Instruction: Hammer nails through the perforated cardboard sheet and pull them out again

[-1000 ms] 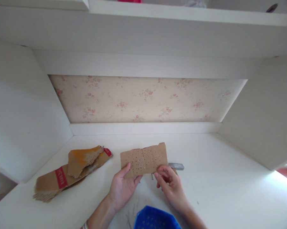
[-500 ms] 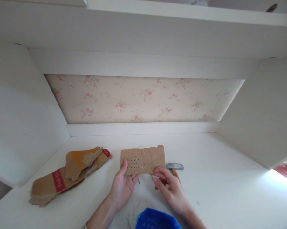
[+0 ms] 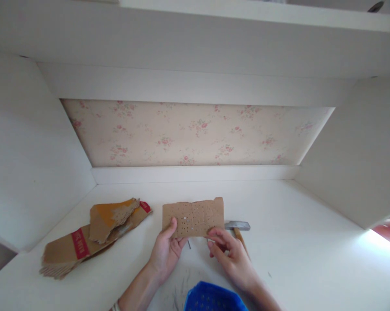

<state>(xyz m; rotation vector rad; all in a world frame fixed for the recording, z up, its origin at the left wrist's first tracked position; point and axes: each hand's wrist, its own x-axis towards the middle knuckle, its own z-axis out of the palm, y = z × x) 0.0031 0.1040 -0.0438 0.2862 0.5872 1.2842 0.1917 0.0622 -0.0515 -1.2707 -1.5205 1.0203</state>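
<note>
A brown piece of corrugated cardboard (image 3: 199, 218), punched with rows of small holes, is held tilted up above the white worktop. My left hand (image 3: 165, 252) grips its lower left corner, thumb on the face and fingers underneath. At the lower right edge is my right hand (image 3: 229, 255), its fingers curled and the fingertips touching the cardboard. A thin dark sliver shows by that thumb; I cannot make out whether it is a nail in the fingers. One nail (image 3: 188, 245) shows just below the cardboard. Behind my right hand lies a hammer (image 3: 237, 225), its wooden handle partly covered.
Torn cardboard pieces (image 3: 74, 246) with red and orange print lie stacked on the left. A blue perforated basket (image 3: 214, 298) stands at the near edge, beside several thin dark nails (image 3: 179, 293). White side panels and an overhanging shelf (image 3: 195, 47) enclose the worktop (image 3: 298, 242).
The cardboard has tilted very slightly and its left end has shifted a little to the left. Both hands keep their places on it.
</note>
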